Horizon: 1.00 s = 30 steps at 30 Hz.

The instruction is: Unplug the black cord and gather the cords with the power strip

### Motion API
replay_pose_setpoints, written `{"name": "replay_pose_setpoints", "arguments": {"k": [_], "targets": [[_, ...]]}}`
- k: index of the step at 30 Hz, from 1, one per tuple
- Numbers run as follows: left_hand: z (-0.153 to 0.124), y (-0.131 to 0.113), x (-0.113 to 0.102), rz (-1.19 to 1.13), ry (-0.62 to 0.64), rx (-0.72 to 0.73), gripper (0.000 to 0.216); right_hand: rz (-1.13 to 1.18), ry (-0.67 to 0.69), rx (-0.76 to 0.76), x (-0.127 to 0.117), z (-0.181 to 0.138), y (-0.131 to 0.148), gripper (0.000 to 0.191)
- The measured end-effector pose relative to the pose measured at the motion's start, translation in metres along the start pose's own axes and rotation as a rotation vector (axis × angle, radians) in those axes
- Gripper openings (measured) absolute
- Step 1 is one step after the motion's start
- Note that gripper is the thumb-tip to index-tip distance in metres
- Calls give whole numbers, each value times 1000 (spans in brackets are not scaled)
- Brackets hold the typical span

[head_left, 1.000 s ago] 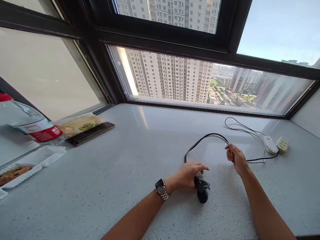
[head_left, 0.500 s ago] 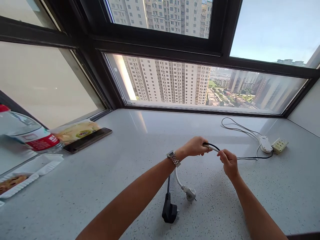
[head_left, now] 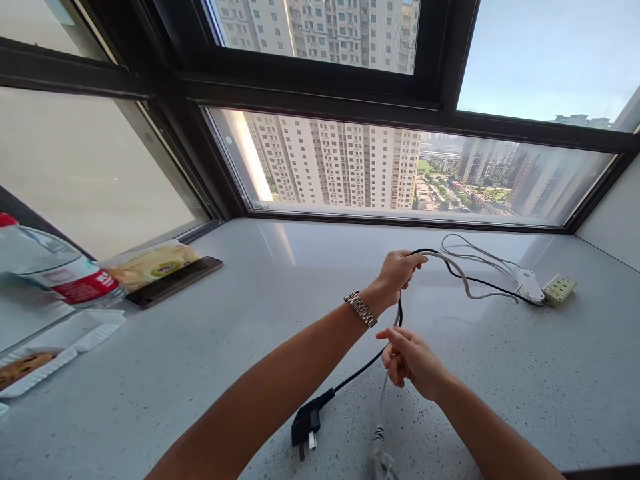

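Note:
My left hand (head_left: 399,269), with a metal watch on the wrist, is raised above the grey speckled counter (head_left: 240,340) and grips a black cable (head_left: 480,284) and a white cable (head_left: 463,277) together at the top of their bend. Both cables hang down from it. My right hand (head_left: 407,357) is lower and pinches the hanging cables. The black plug (head_left: 306,424) lies on the counter in front of me. The white plug (head_left: 383,457) rests at the bottom edge. The cables run right to a white adapter block (head_left: 529,286) and a beige socket block (head_left: 559,290).
At the left stand a water bottle with a red label (head_left: 55,267), a snack packet (head_left: 153,263) lying on a dark phone (head_left: 175,280), and a white tray with a cookie (head_left: 35,363). Black-framed windows (head_left: 320,93) close the counter's far side.
My left hand has lifted the cable bend higher and farther. My right hand let go of the upper cable and dropped to the hanging part. The black plug swung left and the white one forward.

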<state>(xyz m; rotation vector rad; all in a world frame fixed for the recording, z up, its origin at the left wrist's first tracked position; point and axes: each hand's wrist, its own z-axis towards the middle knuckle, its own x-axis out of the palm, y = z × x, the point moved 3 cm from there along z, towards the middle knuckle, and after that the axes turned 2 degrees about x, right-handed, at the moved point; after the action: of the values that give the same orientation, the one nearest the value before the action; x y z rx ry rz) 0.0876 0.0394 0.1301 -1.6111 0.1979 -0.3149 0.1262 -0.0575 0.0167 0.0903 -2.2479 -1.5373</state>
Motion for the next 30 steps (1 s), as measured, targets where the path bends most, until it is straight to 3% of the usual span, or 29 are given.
{"name": "replay_pose_setpoints", "arguments": {"k": [3,5,9,14,17,23,30], "targets": [[-10,-7,7,-87,-21,46,29,155,229,35,-1,0,3,62],[-15,-13,8,-139,-12,79,29,246,276,-20,-5,2,7,62],[-23,-26,-2,-282,10,71,33,393,113,-210,-22,9,17,61],[-36,-29,-28,-427,85,-89,30,477,61,-244,-45,12,29,61],[-53,-19,-36,-398,189,-79,33,524,18,-214,-54,16,28,55],[-100,20,-21,-212,599,-40,28,541,-62,-106,-55,24,16,42],[-118,56,-40,-385,564,-57,21,639,-126,-64,-50,28,12,30]]}}
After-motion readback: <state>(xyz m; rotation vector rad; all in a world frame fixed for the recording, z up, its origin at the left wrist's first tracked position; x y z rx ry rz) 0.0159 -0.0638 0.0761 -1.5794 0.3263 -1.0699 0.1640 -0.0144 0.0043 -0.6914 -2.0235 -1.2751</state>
